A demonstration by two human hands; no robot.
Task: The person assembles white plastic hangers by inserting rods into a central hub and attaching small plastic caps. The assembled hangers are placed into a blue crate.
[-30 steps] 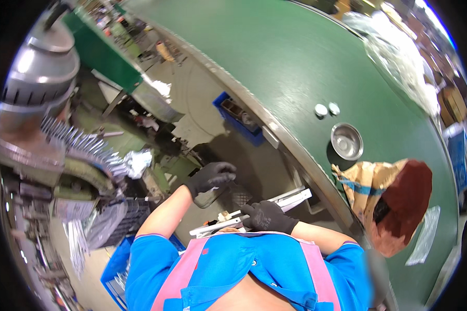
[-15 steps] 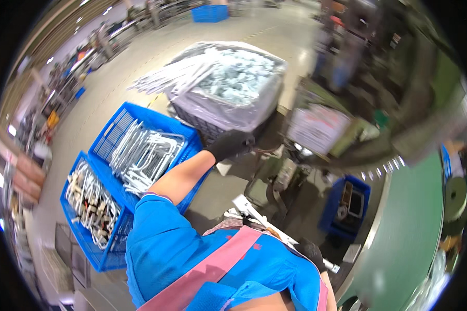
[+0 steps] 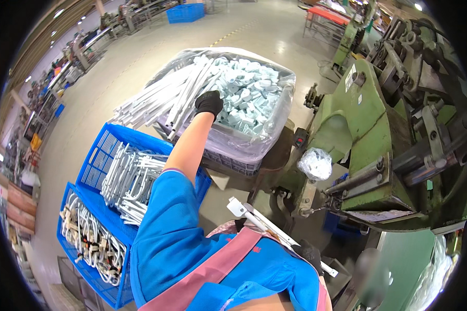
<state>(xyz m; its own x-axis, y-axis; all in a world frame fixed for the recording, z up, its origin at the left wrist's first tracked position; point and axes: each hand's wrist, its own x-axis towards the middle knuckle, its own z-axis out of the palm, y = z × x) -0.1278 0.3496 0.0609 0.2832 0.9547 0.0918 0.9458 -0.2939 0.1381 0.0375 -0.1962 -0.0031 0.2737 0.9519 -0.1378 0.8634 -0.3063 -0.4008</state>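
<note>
My left hand [image 3: 209,103], in a black glove, reaches over a plastic-lined bin [image 3: 233,153]. It lies where a bundle of long white tubes [image 3: 166,95] meets a heap of pale plastic fittings [image 3: 249,93]. Its fingers look curled; what they close on is hidden. Low in front of my body, my right hand [image 3: 310,254], also black-gloved, closes around white tubes [image 3: 270,226] that slant across my waist. A flat white end piece [image 3: 236,207] shows at their upper end. My right fingers are partly hidden.
Left of me stand two blue crates, one [image 3: 96,160] with bent white tube frames [image 3: 132,181], the other [image 3: 120,293] with frames with beige ends [image 3: 91,238]. At right rises a green machine [image 3: 358,114] with a clear plastic bag [image 3: 315,164] against it, above a green tabletop [image 3: 410,259].
My left hand has moved forward and left, from beside the bin's near side to on top of its contents. The view has turned, showing more of the machine. The right hand still holds the tubes.
</note>
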